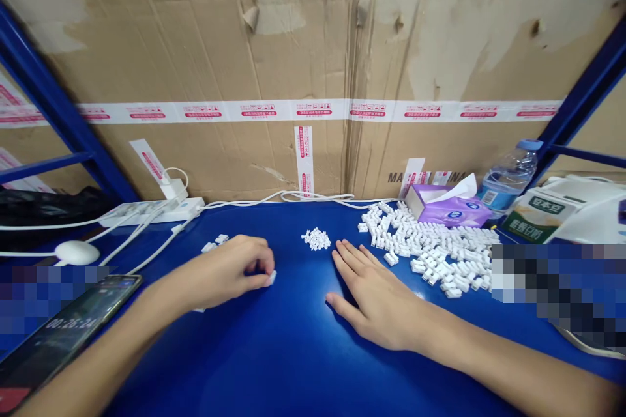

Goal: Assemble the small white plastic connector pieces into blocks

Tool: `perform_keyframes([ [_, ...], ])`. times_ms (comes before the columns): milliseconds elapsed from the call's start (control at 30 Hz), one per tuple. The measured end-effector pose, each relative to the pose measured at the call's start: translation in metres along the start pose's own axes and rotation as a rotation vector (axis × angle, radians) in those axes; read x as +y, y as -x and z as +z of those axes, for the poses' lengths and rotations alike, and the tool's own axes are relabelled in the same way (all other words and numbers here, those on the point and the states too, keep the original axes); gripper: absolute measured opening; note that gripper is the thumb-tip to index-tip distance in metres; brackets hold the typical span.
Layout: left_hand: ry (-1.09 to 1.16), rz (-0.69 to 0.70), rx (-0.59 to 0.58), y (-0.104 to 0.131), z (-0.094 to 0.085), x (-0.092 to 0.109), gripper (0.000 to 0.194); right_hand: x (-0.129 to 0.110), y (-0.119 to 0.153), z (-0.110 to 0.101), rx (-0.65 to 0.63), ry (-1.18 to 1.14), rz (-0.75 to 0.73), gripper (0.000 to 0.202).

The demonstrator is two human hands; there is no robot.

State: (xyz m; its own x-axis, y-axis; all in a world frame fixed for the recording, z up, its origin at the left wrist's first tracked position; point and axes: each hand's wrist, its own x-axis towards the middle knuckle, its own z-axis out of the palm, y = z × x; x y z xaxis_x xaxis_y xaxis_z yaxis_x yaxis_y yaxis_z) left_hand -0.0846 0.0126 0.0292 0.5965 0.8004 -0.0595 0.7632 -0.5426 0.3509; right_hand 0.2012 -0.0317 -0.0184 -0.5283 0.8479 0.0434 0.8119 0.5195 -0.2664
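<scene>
Just left of the middle, my left hand (pixel 239 270) pinches a small white plastic piece (pixel 272 277) between thumb and fingers, close above the blue tabletop (pixel 274 358). My right hand (pixel 376 300) lies flat with fingers stretched out and holds nothing. Beyond its fingertips sits a little heap of tiny white parts (pixel 317 239). A large spread of white plastic pieces (pixel 415 241) covers the tabletop to the right of that hand. A few more white pieces (pixel 215 243) lie behind my left hand, and another is partly hidden under the wrist.
At the back right stand a purple tissue pack (pixel 450 208), a water bottle (pixel 509 176) and a printed carton (pixel 538 215). A power strip (pixel 180 210) with white cables lies back left, a phone (pixel 73 332) front left. Cardboard (pixel 220 45) walls off the back.
</scene>
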Motion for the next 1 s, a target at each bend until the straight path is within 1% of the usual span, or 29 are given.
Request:
perform_keyframes([
  [67, 0.087, 0.112, 0.145, -0.011, 0.020, 0.016, 0.014, 0.000, 0.000, 0.001, 0.024, -0.009, -0.010, 0.080],
  [100, 0.123, 0.140, 0.205, -0.016, 0.030, 0.024, 0.012, 0.001, 0.000, 0.002, 0.035, -0.012, -0.013, 0.080],
  [200, 0.202, 0.156, 0.277, -0.026, 0.054, 0.040, 0.006, 0.001, 0.000, 0.004, 0.053, -0.013, -0.022, 0.078],
  [267, 0.238, 0.134, 0.312, -0.028, 0.062, 0.043, 0.003, 0.002, 0.000, 0.004, 0.063, -0.012, -0.028, 0.077],
  [333, 0.258, 0.115, 0.335, -0.027, 0.064, 0.043, 0.008, 0.002, 0.000, 0.005, 0.072, -0.011, -0.033, 0.077],
  [467, 0.248, 0.157, 0.304, -0.024, 0.058, 0.041, 0.020, 0.001, 0.000, 0.004, 0.080, -0.016, -0.028, 0.077],
  [567, 0.187, 0.160, 0.296, -0.022, 0.054, 0.037, 0.022, 0.000, 0.000, 0.002, 0.055, -0.015, -0.016, 0.078],
  [633, 0.110, 0.117, 0.320, -0.021, 0.052, 0.031, 0.024, 0.000, 0.000, 0.001, 0.041, -0.018, -0.006, 0.079],
  [700, 0.018, 0.044, 0.334, -0.019, 0.051, 0.024, 0.032, 0.000, 0.000, 0.001, 0.035, -0.025, 0.002, 0.080],
  [733, -0.030, 0.006, 0.323, -0.017, 0.052, 0.021, 0.038, 0.000, 0.000, 0.000, 0.032, -0.027, 0.005, 0.081],
  [800, -0.114, -0.043, 0.260, -0.015, 0.055, 0.017, 0.051, 0.000, 0.000, -0.001, 0.023, -0.025, 0.009, 0.081],
  [867, -0.176, -0.060, 0.177, -0.013, 0.058, 0.017, 0.061, 0.000, 0.000, -0.002, 0.018, -0.026, 0.011, 0.081],
  [933, -0.213, -0.071, 0.120, -0.012, 0.060, 0.019, 0.065, -0.001, 0.000, -0.002, 0.020, -0.033, 0.010, 0.081],
  [1000, -0.237, -0.084, 0.102, -0.012, 0.062, 0.021, 0.066, -0.001, 0.000, -0.003, 0.020, -0.036, 0.008, 0.081],
])
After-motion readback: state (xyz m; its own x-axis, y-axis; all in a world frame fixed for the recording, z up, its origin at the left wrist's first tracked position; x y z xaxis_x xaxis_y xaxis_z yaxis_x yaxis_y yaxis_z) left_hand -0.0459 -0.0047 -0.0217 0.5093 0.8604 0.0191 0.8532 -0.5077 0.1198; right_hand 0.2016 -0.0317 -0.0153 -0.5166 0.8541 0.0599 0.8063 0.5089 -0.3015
